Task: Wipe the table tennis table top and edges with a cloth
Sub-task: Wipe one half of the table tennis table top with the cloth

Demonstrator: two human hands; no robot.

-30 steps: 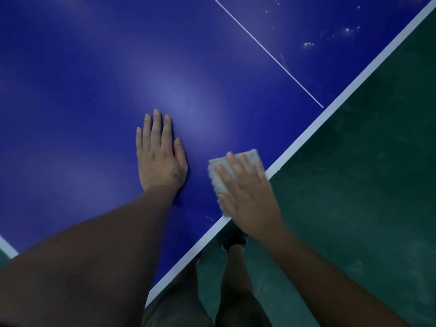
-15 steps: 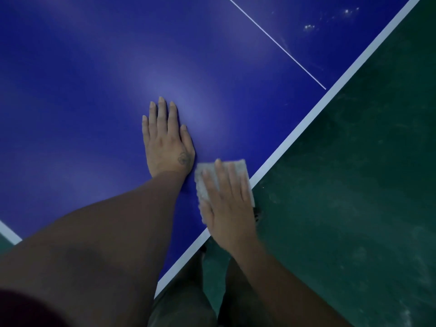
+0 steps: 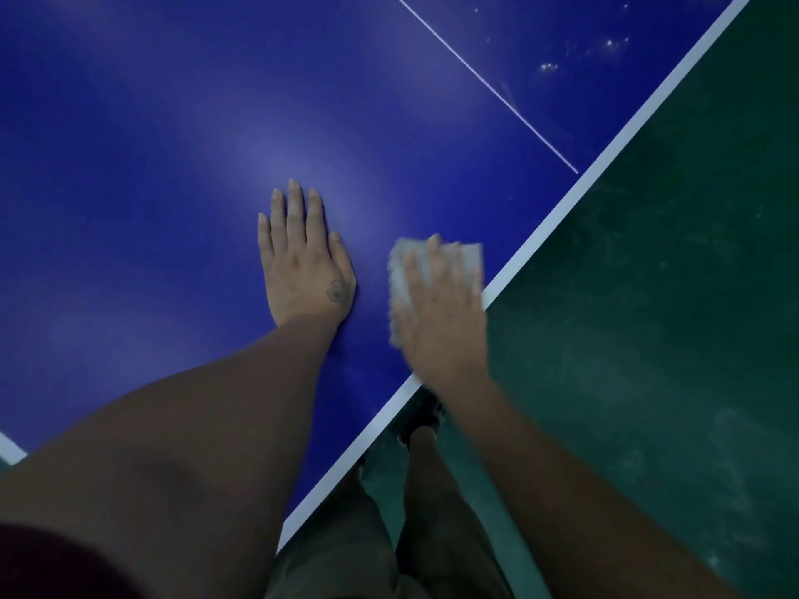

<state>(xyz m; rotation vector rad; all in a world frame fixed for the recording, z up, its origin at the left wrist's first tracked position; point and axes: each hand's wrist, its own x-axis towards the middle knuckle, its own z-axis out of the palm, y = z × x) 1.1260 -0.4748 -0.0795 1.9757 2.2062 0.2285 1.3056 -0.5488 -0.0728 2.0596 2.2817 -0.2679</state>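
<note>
Pale cloth (image 3: 400, 274), likely soft and light: best pressed under flat right hand (image 3: 441, 326), mid-frame; left hand (image 3: 302, 274) flat, open, on desk (image 3: 129, 166).

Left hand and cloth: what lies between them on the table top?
Nothing but a bare strip of blue table top lies between the left hand and the cloth, as the head view shows.

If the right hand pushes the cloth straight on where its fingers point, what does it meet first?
The right hand, pressing the cloth, would cross bare blue table top, then likely the thin white line; nothing stands in that path.
</note>
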